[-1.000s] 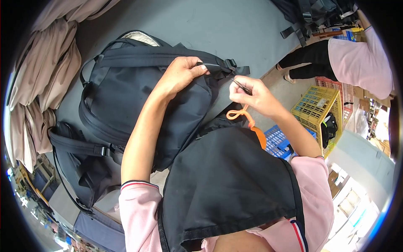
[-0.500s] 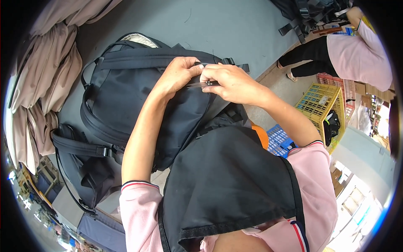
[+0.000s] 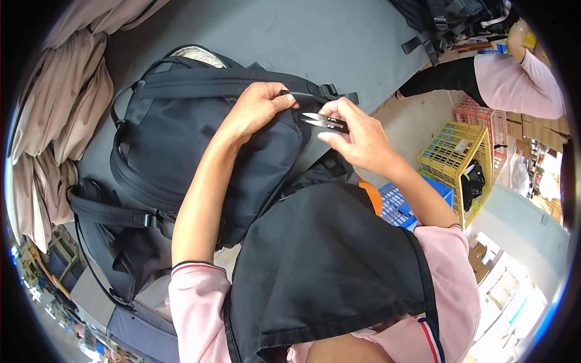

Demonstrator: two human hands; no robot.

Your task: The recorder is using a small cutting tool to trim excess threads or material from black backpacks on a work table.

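Note:
A black backpack (image 3: 175, 139) lies on the grey table in front of me, its pale lining showing at the top opening. My left hand (image 3: 261, 107) pinches the edge of a black strap (image 3: 308, 97) at the backpack's right side. Just right of it, my right hand (image 3: 358, 134) is closed around a pair of thread snips (image 3: 327, 121). Their two blades are spread and point left toward the strap, apart from it. A black buckle (image 3: 327, 90) sits on the strap beyond my right fingers.
Beige fabric pieces (image 3: 63, 103) hang along the left. Another black bag (image 3: 121, 242) lies at the near left. More black bags (image 3: 448, 18) rest at the far right of the grey table (image 3: 339, 42). Yellow (image 3: 451, 148) and blue (image 3: 399, 202) crates stand at right, near another person (image 3: 514, 78).
My right hand has drawn back to the right, away from my left hand, and the snips' blades now show spread. My left hand keeps its pinch on the strap.

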